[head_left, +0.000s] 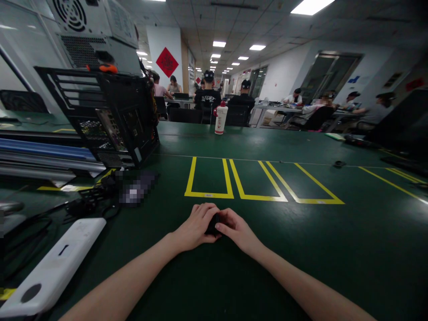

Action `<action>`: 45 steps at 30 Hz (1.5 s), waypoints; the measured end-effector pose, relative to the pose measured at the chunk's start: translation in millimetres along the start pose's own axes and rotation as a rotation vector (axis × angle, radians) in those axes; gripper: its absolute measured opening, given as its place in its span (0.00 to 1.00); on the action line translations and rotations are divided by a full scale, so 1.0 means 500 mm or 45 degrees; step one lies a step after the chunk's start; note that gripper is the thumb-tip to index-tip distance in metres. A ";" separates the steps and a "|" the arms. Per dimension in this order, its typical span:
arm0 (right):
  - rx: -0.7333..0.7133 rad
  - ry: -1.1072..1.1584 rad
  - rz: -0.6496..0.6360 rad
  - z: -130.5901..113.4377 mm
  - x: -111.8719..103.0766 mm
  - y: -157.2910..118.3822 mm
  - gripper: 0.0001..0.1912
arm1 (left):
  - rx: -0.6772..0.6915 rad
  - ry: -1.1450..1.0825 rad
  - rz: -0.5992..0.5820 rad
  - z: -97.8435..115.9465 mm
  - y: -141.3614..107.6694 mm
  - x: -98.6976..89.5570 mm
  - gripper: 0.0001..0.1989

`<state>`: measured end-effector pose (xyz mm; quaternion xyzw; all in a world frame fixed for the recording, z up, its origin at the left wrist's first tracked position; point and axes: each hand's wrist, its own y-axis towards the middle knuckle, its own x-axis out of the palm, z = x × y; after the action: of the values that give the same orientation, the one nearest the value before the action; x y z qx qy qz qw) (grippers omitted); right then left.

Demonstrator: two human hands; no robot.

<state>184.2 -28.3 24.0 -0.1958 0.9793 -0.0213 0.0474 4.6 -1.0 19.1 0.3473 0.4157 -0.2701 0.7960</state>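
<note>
A small black object (212, 225) sits low over the green table (234, 276), just in front of the yellow taped frames. My left hand (199, 225) wraps round it from the left, fingers curved over its top. From the right, my right hand (236, 227) grips its other side, thumb and fingers bent against it. Most of the object is hidden between the two hands, so its exact shape cannot be made out.
Yellow tape outlines (209, 195) lie beyond my hands. A white and red bottle (220, 118) stands near the far edge. On the left are an open black computer case (130, 120), cables (80, 205), and a long white device (55, 267). Several people sit farther back.
</note>
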 end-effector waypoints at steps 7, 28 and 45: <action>-0.107 0.025 -0.067 -0.007 0.002 -0.009 0.13 | 0.007 0.009 -0.005 -0.002 -0.001 0.002 0.29; -0.052 0.049 -0.063 0.001 -0.007 -0.004 0.10 | 0.015 0.001 -0.005 -0.006 -0.001 0.005 0.29; -0.054 0.097 -0.081 -0.003 -0.004 -0.005 0.14 | 0.025 0.019 0.006 -0.008 0.000 0.006 0.29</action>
<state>186.9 -29.9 25.7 -0.2267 0.9739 -0.0092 0.0053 4.4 1.7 15.0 0.3581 0.4182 -0.2696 0.7901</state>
